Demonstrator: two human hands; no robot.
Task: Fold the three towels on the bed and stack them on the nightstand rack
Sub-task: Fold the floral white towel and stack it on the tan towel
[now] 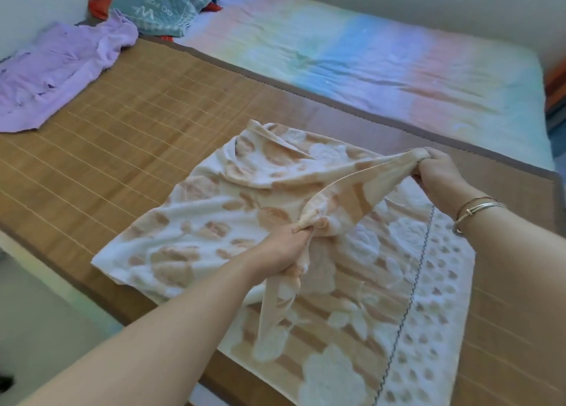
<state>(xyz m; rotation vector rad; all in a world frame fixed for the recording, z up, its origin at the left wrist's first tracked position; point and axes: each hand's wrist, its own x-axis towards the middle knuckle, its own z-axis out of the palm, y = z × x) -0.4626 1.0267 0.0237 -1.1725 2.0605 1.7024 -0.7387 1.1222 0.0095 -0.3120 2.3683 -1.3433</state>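
At the upper left of the frame a purple towel (58, 72) lies crumpled on the bed (398, 69), a green one (159, 4) beyond it. Mid-frame, the beige towel (214, 209) sprawls soft and light over the bamboo mat (122, 124); the left hand (284, 246) and right hand (441, 170) each pinch a corner of its lifted edge. Corners look the best hold, and open mat lies leftward.

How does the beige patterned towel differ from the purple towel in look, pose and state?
The beige towel has a floral pattern; the purple towel is plain. The beige is gripped by the left hand and right hand, mid-fold; the purple lies crumpled, untouched. Both rest on the bamboo mat.
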